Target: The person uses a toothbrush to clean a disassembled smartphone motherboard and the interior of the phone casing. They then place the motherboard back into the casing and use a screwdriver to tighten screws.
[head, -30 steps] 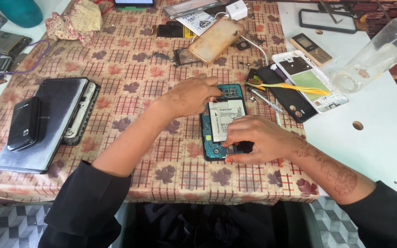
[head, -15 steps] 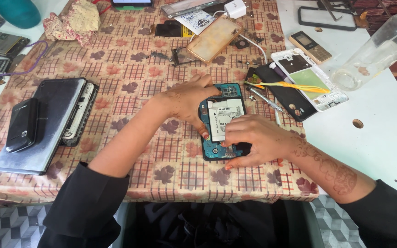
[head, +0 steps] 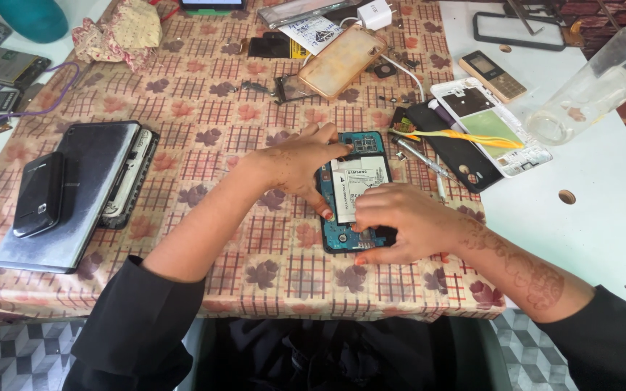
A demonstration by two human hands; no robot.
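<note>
Checkered tablecloth under opened phone

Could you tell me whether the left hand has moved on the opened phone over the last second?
Yes. The left hand slid slightly toward the opened phone's upper left edge, nearer the tan phone case.

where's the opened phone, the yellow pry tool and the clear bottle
opened phone (head: 362,147), head view, on the bare teal frame at its top end, above the battery
yellow pry tool (head: 472,138), head view, on the middle of its thin shaft
clear bottle (head: 595,80), head view, on the middle of its lying body
</note>
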